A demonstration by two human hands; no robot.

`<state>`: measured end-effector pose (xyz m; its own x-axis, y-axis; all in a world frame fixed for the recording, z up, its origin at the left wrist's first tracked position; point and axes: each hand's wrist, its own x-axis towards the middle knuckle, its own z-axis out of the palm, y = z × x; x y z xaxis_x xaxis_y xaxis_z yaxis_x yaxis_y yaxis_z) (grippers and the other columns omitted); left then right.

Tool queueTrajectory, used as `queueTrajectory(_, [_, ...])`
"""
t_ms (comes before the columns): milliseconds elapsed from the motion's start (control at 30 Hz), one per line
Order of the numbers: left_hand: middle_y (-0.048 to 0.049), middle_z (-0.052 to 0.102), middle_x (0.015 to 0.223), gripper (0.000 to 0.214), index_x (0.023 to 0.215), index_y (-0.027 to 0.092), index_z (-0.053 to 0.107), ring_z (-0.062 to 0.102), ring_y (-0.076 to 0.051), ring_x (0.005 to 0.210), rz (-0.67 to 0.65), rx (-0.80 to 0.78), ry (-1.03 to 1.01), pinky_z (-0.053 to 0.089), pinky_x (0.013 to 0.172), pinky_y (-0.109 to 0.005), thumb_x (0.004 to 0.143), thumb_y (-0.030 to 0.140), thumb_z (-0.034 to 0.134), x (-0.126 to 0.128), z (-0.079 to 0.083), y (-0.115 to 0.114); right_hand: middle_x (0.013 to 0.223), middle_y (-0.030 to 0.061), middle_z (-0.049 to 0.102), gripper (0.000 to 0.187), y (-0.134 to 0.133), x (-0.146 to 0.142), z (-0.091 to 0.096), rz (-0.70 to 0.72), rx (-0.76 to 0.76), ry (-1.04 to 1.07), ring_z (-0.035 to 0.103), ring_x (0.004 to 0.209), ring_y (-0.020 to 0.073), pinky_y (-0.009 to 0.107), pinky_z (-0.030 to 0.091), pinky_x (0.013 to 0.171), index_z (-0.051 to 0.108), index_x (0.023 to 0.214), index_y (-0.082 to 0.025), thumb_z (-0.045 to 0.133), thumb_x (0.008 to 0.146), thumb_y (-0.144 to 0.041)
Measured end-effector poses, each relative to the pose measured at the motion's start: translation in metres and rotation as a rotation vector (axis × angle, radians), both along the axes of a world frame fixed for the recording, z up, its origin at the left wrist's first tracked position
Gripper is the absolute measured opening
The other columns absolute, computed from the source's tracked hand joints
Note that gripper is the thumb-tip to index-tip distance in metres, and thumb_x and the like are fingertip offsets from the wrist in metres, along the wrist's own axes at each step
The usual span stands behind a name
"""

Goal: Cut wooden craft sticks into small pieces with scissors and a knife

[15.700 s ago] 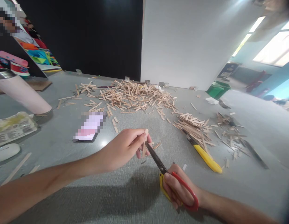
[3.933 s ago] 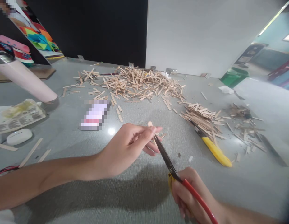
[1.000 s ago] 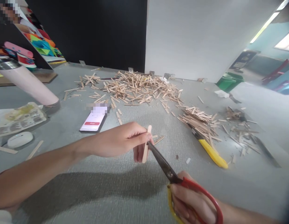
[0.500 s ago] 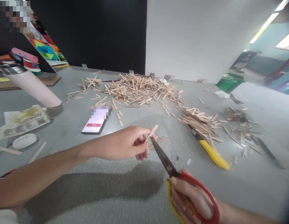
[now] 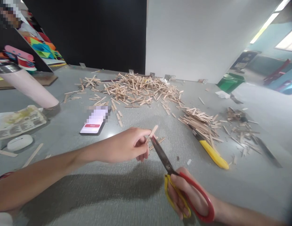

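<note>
Between the thumb and fingers of my left hand (image 5: 127, 143) a short wooden craft stick (image 5: 153, 131) is pinched, pointing up and to the right. My right hand (image 5: 183, 191) grips a pair of scissors (image 5: 163, 153) with one red and one yellow handle. The dark blades reach up to the stick beside my left fingertips; whether they touch it I cannot tell. On the table just behind the blades lie other sticks (image 5: 160, 142), partly hidden by my left hand. A yellow-handled knife (image 5: 213, 154) rests to the right, its blade end against a stack of sticks (image 5: 199, 121).
A large heap of cut sticks (image 5: 141, 89) spreads along the back panels. On the left are a phone (image 5: 95, 121), a white mouse (image 5: 20, 142), a plastic packet (image 5: 21, 122) and a pink bottle (image 5: 30, 86). A loose blade (image 5: 268, 150) and wood scraps (image 5: 245, 135) lie far right.
The scissors' handles have spread further apart and moved slightly left with my right hand. My left hand still pinches the stick. The whole view has shifted a little.
</note>
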<state>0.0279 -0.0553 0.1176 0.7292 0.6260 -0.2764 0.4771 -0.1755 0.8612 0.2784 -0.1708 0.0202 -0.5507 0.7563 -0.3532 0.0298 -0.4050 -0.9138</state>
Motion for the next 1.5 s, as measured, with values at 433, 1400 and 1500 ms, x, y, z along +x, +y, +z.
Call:
queueTrajectory(433, [-0.0048, 0.08, 0.085, 0.03, 0.13, 0.016, 0.067, 0.074, -0.019, 0.075, -0.011, 0.144, 0.017, 0.056, 0.069, -0.029, 0.106, 0.029, 0.054, -0.002, 0.003, -0.002, 0.033, -0.0056, 0.037, 0.075, -0.005, 0.005, -0.008, 0.022, -0.09, 0.056, 0.037, 0.025, 0.0073, 0.016, 0.028, 0.027, 0.048, 0.05, -0.021, 0.049, 0.103, -0.075])
queueTrajectory(1400, [-0.0062, 0.078, 0.101, 0.028, 0.14, 0.023, 0.047, 0.08, -0.022, 0.078, 0.048, -0.125, -0.121, 0.067, 0.074, -0.036, 0.112, 0.029, 0.049, 0.0, -0.009, 0.001, 0.041, -0.0031, 0.049, 0.075, 0.005, 0.005, -0.021, -0.034, 0.03, 0.111, 0.047, 0.033, 0.0097, 0.02, 0.043, 0.039, 0.06, 0.064, -0.017, 0.052, 0.095, -0.085])
queueTrajectory(1500, [-0.007, 0.078, 0.103, 0.025, 0.136, 0.023, 0.045, 0.081, -0.023, 0.079, 0.059, -0.123, -0.123, 0.068, 0.074, -0.038, 0.112, 0.029, 0.049, 0.001, -0.009, -0.001, 0.041, -0.0028, 0.049, 0.075, 0.005, 0.005, -0.019, -0.033, 0.061, 0.049, 0.048, 0.033, 0.0095, 0.019, 0.04, 0.037, 0.058, 0.061, -0.018, 0.051, 0.095, -0.085])
